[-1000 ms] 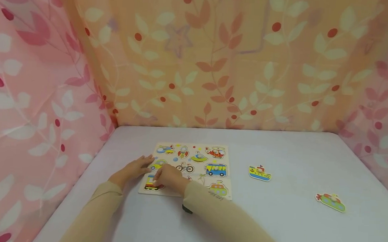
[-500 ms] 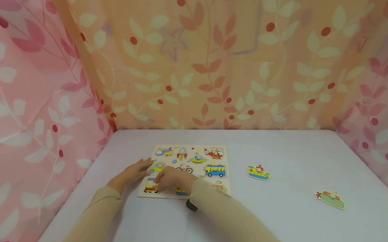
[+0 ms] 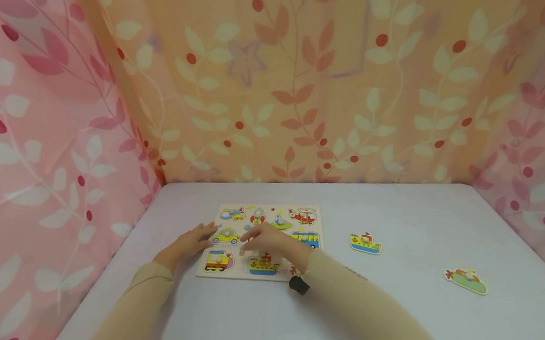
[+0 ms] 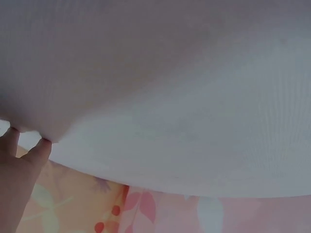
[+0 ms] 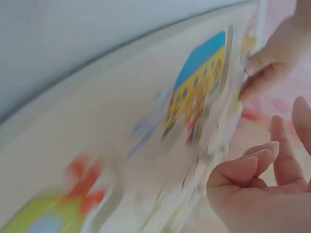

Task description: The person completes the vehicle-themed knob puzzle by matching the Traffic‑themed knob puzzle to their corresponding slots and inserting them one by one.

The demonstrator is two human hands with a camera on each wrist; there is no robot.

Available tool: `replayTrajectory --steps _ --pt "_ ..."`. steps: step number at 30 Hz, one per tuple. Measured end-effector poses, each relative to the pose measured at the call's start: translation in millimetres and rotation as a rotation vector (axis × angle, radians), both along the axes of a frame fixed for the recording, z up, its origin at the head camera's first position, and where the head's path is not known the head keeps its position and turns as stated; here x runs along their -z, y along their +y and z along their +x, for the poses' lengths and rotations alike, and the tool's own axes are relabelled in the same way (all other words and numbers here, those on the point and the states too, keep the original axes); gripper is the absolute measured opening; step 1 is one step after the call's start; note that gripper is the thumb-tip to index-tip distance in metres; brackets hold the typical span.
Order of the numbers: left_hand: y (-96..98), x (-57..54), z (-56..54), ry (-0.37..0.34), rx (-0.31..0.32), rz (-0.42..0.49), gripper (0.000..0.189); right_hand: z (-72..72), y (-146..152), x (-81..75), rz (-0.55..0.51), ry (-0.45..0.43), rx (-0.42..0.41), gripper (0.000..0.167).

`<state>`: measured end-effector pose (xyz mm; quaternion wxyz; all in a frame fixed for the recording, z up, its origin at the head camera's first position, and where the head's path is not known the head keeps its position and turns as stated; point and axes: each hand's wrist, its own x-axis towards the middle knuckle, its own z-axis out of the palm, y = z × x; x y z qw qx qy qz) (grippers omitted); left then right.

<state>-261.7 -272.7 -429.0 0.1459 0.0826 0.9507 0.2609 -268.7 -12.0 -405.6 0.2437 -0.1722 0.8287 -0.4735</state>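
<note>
A wooden peg puzzle board (image 3: 240, 275) with printed vehicles lies on the white table. My left hand (image 3: 192, 243) rests at the board's left edge, fingers extended beside the yellow car piece (image 3: 226, 236). Over the middle of the board is my right hand (image 3: 270, 241), fingers loosely bent and holding nothing; in the right wrist view its thumb (image 5: 235, 170) lies near the fingertips. The train piece (image 3: 217, 261) sits in the lower left spot with its knob up. Right of it shows the printed boat (image 3: 263, 266). The hand hides the bicycle and part of the blue bus (image 3: 310, 239).
To the right of the board lie two loose pieces: a boat (image 3: 365, 243) and, farther right, a green submarine (image 3: 466, 280). Floral curtains (image 3: 268, 86) stand along the table's back and sides. A black object (image 3: 299, 285) sits below my right wrist.
My right hand has left the train piece's knob and moved right and up over the board, uncovering the train and the printed boat. The left hand stays at the edge.
</note>
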Motion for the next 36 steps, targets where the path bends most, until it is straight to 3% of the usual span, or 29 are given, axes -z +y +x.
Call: replayTrajectory --steps 7,11,20,28,36 --pt "7.3 -2.2 0.8 0.081 0.048 -0.087 0.054 3.4 52.6 -4.2 0.036 0.104 0.044 0.024" --pt "6.1 -1.8 1.6 0.105 0.055 -0.137 0.052 3.4 78.1 -3.6 0.054 0.118 0.081 0.024" --pt "-1.7 -1.4 10.5 0.077 0.057 -0.08 0.05 -3.0 138.3 -6.6 0.127 0.137 0.153 0.029" --pt "-4.0 -6.5 12.0 0.108 0.163 -0.156 0.05 -6.8 193.3 -10.5 0.203 0.145 0.232 0.035" --pt "-2.8 -10.4 9.2 0.076 0.169 -0.179 0.057 -12.2 240.5 -4.9 0.224 0.079 0.278 0.044"
